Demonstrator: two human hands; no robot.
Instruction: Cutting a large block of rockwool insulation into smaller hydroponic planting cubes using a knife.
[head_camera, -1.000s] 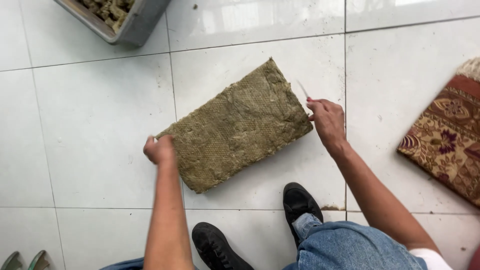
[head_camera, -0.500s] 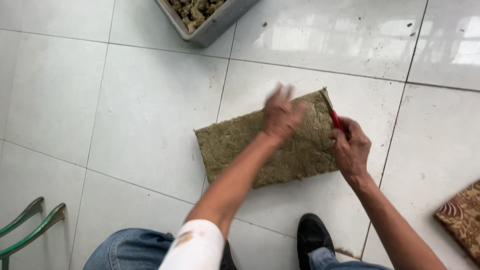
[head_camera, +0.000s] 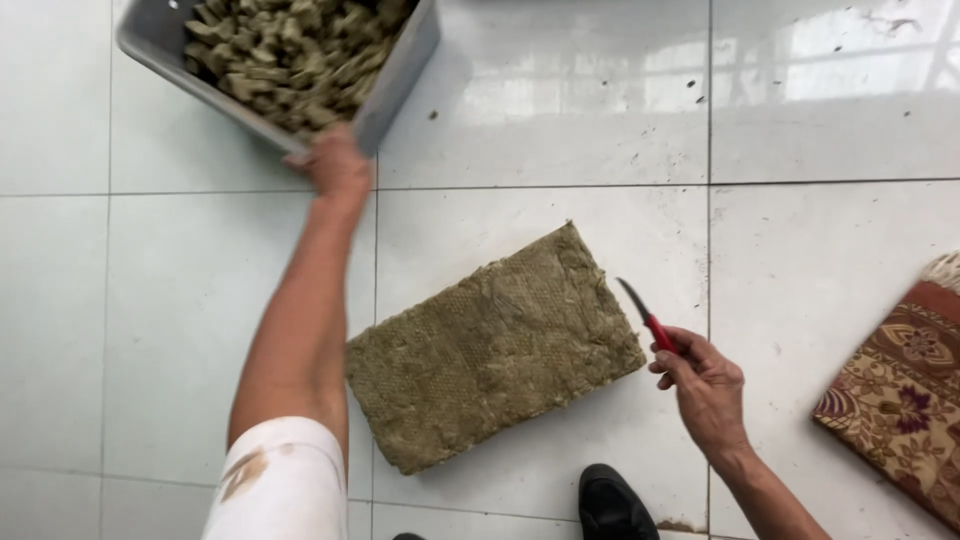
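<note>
The left hand (head_camera: 338, 165) grips the near rim of the grey tub (head_camera: 400, 75) full of cut fibrous pieces, the olive fibrous slab (head_camera: 495, 350) lies flat on the tiled floor (head_camera: 800, 130) between both hands, and the right hand (head_camera: 705, 385) clenches a red-handled knife (head_camera: 648, 318), blade pointing away from the body

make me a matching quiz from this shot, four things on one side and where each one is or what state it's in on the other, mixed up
Things:
1. slab
2. knife
3. bin
4. rug

Places or states:
A. gripped at its edge by the left hand
B. at the right edge of the view
C. flat on the floor tiles, between the two arms
D. held in the right hand, blade up

Pairs: 1-C, 2-D, 3-A, 4-B
</note>
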